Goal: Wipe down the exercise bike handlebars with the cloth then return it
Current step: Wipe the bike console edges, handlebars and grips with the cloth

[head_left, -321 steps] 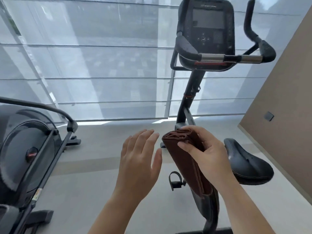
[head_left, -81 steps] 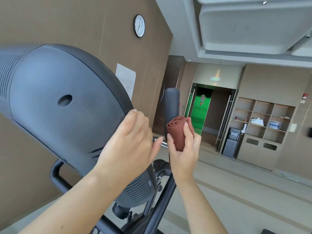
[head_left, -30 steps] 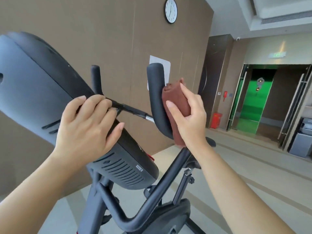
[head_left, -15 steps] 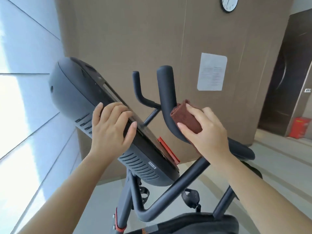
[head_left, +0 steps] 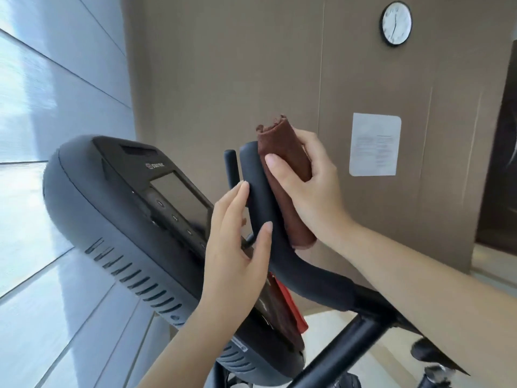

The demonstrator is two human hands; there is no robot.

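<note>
A folded brown cloth [head_left: 282, 166] is pressed against the right side of the black upright handlebar grip [head_left: 256, 189] of the exercise bike. My right hand [head_left: 310, 189] is shut on the cloth, thumb across its front. My left hand [head_left: 236, 247] rests on the left side of the same grip, fingers straight and thumb hooked around its front. A second, thinner handlebar post [head_left: 230, 169] stands just behind. The bike's console [head_left: 134, 208] with its dark screen sits to the left.
A brown panelled wall is close behind the bike, with a round clock [head_left: 396, 23] and a white paper notice [head_left: 374, 144]. Window blinds [head_left: 42, 107] fill the left. The black frame tube [head_left: 347, 351] runs down at the lower right.
My left hand left the console and came onto the handlebar grip. My right hand slid the cloth up toward the grip's top. The view turned to show the console's screen.
</note>
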